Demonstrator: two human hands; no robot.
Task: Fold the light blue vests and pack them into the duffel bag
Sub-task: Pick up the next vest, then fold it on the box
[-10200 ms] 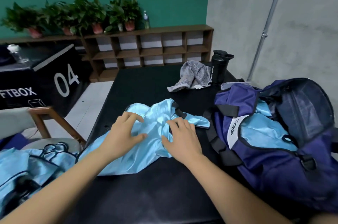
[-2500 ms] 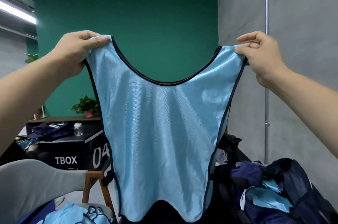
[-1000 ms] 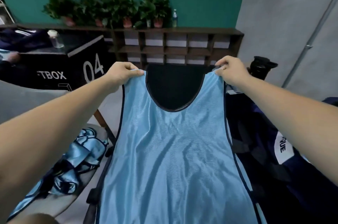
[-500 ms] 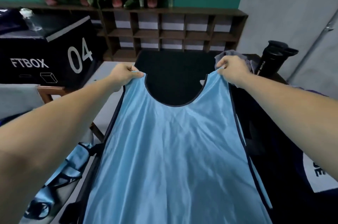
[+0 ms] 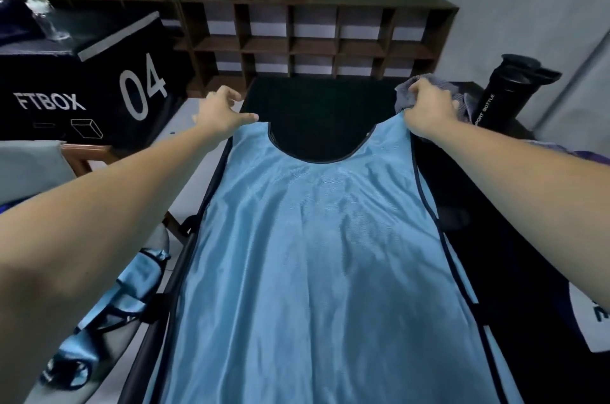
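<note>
A light blue vest (image 5: 317,265) with dark trim lies spread flat along the black table (image 5: 323,106), neckline pointing away from me. My left hand (image 5: 221,113) rests at the vest's left shoulder strap with its fingers spread apart. My right hand (image 5: 425,110) still pinches the right shoulder strap. The navy duffel bag (image 5: 534,288) lies along the table's right side, mostly hidden under my right arm, with a white label showing. More light blue vests (image 5: 109,314) are heaped on a chair at the lower left.
A black sport bottle (image 5: 508,93) and a grey cloth (image 5: 452,90) stand at the table's far right corner, close to my right hand. A black box marked 04 (image 5: 99,86) is at the left, a wooden shelf (image 5: 313,37) with potted plants behind.
The vest has come down from the air and now lies flat on the table. My left hand has just let go of its strap and opened.
</note>
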